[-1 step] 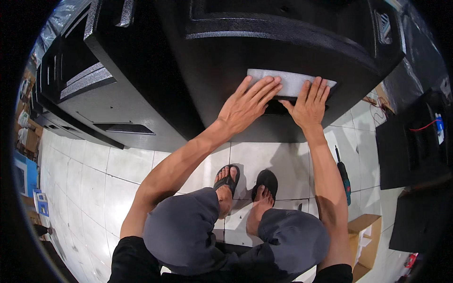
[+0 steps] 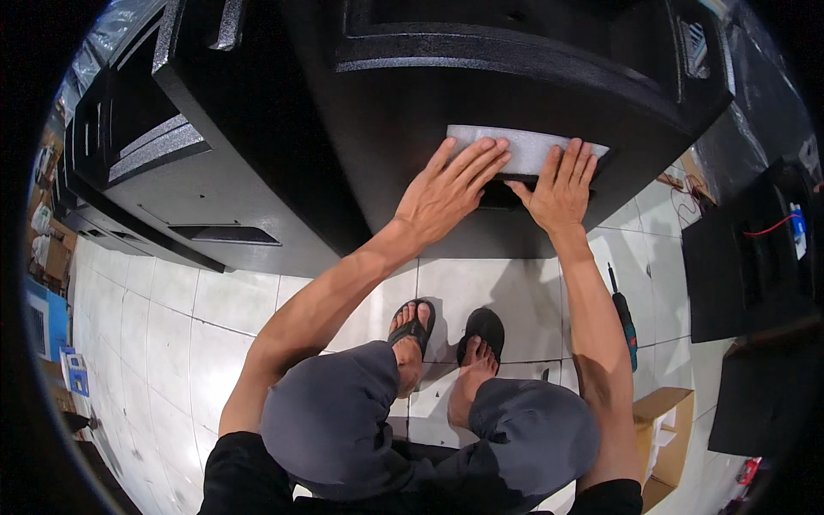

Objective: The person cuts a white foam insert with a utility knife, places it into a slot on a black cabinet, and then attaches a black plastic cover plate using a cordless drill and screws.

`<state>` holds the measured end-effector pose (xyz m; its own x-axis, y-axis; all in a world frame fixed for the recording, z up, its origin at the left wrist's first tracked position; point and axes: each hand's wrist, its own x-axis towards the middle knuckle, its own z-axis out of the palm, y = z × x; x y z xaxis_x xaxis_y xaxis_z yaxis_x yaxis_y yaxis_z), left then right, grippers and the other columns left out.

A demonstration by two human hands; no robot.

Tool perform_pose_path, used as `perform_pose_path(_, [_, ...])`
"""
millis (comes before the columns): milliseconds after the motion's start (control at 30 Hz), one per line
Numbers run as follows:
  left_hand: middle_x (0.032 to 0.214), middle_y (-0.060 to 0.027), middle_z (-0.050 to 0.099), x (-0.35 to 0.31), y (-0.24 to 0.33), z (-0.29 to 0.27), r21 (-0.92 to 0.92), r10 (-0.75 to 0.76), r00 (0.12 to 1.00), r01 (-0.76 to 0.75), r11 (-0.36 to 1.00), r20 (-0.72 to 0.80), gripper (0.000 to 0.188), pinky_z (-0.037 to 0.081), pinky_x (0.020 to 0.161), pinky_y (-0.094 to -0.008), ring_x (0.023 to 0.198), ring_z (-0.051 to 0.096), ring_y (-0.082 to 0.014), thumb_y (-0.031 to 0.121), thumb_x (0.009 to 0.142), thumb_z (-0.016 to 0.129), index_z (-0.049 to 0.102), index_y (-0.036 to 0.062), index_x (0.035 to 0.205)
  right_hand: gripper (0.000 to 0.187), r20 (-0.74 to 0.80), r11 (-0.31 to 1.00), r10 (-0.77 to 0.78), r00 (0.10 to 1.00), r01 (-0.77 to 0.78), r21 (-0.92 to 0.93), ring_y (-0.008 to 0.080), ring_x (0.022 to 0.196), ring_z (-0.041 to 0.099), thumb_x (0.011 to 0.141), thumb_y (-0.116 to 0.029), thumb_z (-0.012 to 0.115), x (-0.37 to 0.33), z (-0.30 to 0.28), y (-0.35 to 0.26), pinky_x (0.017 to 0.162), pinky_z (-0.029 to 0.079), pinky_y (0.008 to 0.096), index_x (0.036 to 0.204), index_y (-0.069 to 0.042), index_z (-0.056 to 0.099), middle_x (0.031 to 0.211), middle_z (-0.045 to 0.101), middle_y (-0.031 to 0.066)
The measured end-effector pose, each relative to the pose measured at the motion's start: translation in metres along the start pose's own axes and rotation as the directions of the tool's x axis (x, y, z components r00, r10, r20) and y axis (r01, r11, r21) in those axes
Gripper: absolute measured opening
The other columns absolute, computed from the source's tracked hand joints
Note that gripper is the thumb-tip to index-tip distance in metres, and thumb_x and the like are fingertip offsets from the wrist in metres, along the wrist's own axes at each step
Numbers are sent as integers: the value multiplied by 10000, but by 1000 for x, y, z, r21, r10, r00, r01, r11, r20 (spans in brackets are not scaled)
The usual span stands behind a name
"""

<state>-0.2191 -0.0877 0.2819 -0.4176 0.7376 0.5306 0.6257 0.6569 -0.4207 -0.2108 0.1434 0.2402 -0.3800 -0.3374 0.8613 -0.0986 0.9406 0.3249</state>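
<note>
Just past one o'clock, a pale grey strip (image 2: 530,151) along the upper edge of a dark slot (image 2: 499,197) in a black cabinet (image 2: 386,146). Laid on the strip, left hand (image 2: 446,193) and right hand (image 2: 560,196), near each other but apart, fingers (image 2: 570,163) extended. Toward nine, a second cabinet (image 2: 163,202). On white tiles (image 2: 506,283), a power tool (image 2: 626,322) past three, a cardboard box (image 2: 681,446) near four.

no legible text, no readable labels
</note>
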Motion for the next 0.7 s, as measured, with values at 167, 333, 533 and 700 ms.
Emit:
perform_pose_path(167, [1564,8,262,8,3,-11,56,-23,999,22,998,22,762,154,1181,-484,1439,234,-173,350,824,653,327,170,1489,932,158,999,24,987,-30,40,478,1403,203,832,-554,630,10,-23,5,1129,194,580,1438,52,264,1495,232,321])
perform_pose_path(333, [1554,-15,288,2,-2,-23,-63,-1,998,-3,998,-59,758,167,1174,-496,1434,256,-207,273,795,680,362,125,1467,937,136,989,11,991,-31,145,498,1378,250,830,-503,663,16,-71,3,1123,204,582,1407,122,271,1461,270,358])
perform_pose_path(533, [1519,-121,337,-25,14,-41,-268,49,995,-70,961,-85,690,205,1155,-517,1418,284,-294,221,779,702,448,22,1390,931,244,951,83,966,-150,269,508,1383,235,829,-408,700,-6,-141,-10,1122,217,571,1432,122,228,1474,238,364])
perform_pose_path(700, [1314,-158,555,-118,28,-30,-617,179,974,-56,785,139,478,279,1132,-492,1335,403,-313,204,793,694,586,17,1219,710,471,789,220,854,-439,429,429,1347,374,860,-244,688,-9,-207,-27,1121,271,494,1377,127,373,1414,418,296])
